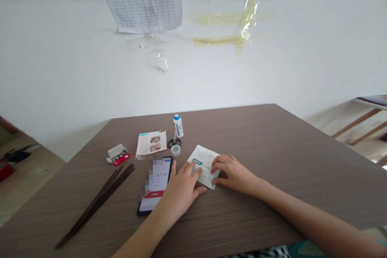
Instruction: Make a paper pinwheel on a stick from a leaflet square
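Note:
A folded printed paper (203,160) with green lettering lies on the brown wooden table (272,145). My left hand (181,191) rests flat on its left corner, fingers stretched out. My right hand (231,171) presses down on its right edge with curled fingertips. A phone (155,185) showing a timer lies just left of my left hand, partly under its wrist side.
Behind the paper stand a small white bottle with a blue cap (178,125), scissors (174,141) and a clear cap (175,150). A picture booklet (151,143), an open red-and-white small box (117,155) and several long dark sticks (96,203) lie to the left.

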Tool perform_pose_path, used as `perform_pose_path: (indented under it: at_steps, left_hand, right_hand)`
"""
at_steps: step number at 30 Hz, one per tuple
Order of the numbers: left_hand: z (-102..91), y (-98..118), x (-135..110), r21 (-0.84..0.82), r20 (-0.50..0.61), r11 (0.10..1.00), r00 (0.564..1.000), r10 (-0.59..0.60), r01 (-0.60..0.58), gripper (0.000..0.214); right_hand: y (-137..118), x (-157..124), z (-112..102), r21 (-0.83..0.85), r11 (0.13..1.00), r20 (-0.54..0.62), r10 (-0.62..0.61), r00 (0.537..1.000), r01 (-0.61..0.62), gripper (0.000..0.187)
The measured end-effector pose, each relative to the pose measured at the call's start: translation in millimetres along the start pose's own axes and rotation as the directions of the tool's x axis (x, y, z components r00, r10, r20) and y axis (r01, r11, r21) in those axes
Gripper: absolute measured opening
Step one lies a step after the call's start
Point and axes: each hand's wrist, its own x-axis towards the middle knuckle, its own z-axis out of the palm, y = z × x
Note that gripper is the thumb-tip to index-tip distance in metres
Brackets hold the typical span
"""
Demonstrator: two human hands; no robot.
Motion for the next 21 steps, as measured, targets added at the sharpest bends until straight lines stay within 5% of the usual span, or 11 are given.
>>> perform_pose_path:
  at_steps: [8,16,21]
  left_hand:
    - [-3.0,2.7,1.5,-0.016,0.001,1.0,1.0,-0.017,0.017,0.054]
    - [-10.8,4.1,0.0,-0.023,0.063,0.999,0.998,-0.03,0.031,0.058]
    - [-11.8,2.5,1.2,-0.036,0.071,0.999,0.997,-0.024,0.026,0.059]
  right_hand:
    - [8.1,3.1,0.9,0.045,0.998,-0.041,-0.03,0.999,0.031,0.02]
    - [19.0,4.5,-7.7,0.094,0.991,-0.003,-0.098,0.995,0.097,0.039]
    - [17.8,5.4,-7.9,0.127,0.986,0.0,-0.112,0.994,0.111,0.032]
